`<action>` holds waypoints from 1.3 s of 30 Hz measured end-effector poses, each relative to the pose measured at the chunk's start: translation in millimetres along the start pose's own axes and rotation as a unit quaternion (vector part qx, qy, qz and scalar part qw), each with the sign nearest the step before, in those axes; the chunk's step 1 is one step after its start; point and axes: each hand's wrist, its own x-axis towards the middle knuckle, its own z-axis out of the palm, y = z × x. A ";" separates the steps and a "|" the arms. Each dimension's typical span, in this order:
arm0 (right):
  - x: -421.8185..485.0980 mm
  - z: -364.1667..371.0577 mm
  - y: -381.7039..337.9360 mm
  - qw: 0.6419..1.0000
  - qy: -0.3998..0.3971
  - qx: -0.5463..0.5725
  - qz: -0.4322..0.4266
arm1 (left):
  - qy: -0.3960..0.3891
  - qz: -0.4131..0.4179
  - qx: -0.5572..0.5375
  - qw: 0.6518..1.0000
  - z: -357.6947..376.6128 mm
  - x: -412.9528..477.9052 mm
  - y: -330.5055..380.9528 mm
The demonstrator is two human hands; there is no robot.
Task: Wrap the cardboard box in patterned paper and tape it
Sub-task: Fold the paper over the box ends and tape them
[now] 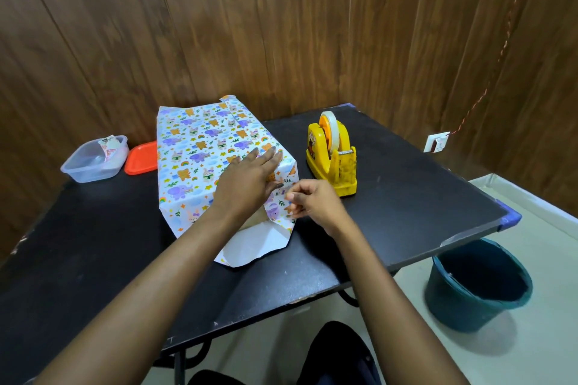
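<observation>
The cardboard box lies on the black table (406,197), covered by patterned paper (200,147) with animals and rainbows; a sliver of bare cardboard (255,217) shows at its near end. My left hand (250,178) lies flat with straight fingers on the top of the wrapped box near that end. My right hand (312,200) pinches the folded side flap of paper at the near right corner. A white flap of paper (253,247) lies spread on the table below the open end. A yellow tape dispenser (333,155) with a roll of clear tape stands just right of the box.
A clear plastic container (93,161) holding paper scraps and an orange lid (142,158) sit at the table's back left. A dark teal bucket (478,284) stands on the floor to the right. Wooden wall panels rise behind the table.
</observation>
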 end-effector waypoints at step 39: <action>11.9 27.5 14.7 0.968 0.200 -0.128 0.087 | -0.007 0.007 0.023 1.000 -3.9 -2.2 1.0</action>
